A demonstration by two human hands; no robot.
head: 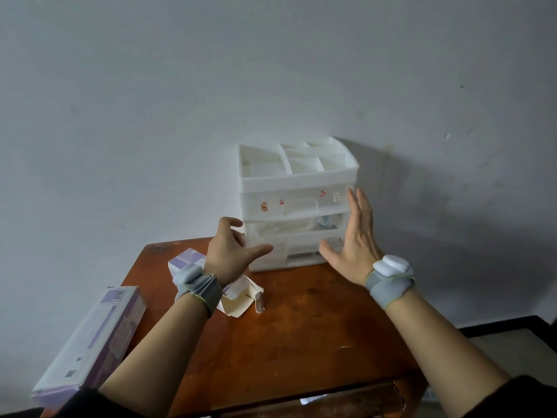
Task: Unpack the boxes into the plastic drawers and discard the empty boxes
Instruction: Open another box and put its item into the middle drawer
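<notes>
Head view: drawers [298, 206] sat at the back of the table [301, 342], against the wall [150, 101], open compartment tray on top, three translucent fronts below, all pushed in. Middle one showed some pale contents with a bit of blue; can't make out what.

Left hand [232, 251] was at the unit's front-left corner, level with the lower two fronts – fingers loosely curled, thumb out toward the bottom front, holding nothing. Contact with the plastic: can't tell.

Right hand [352, 239] was at the front-right edge, palm facing left, fingers straight and slightly spread, tips up by the top front. So the unit sat between both hands.

Torn box [241, 297] lay on the table just under the left wrist, flaps open. Small box [187, 260] lay behind that wrist. Long purple box [93, 342] lay off the table's left edge – well apart from both hands.
</notes>
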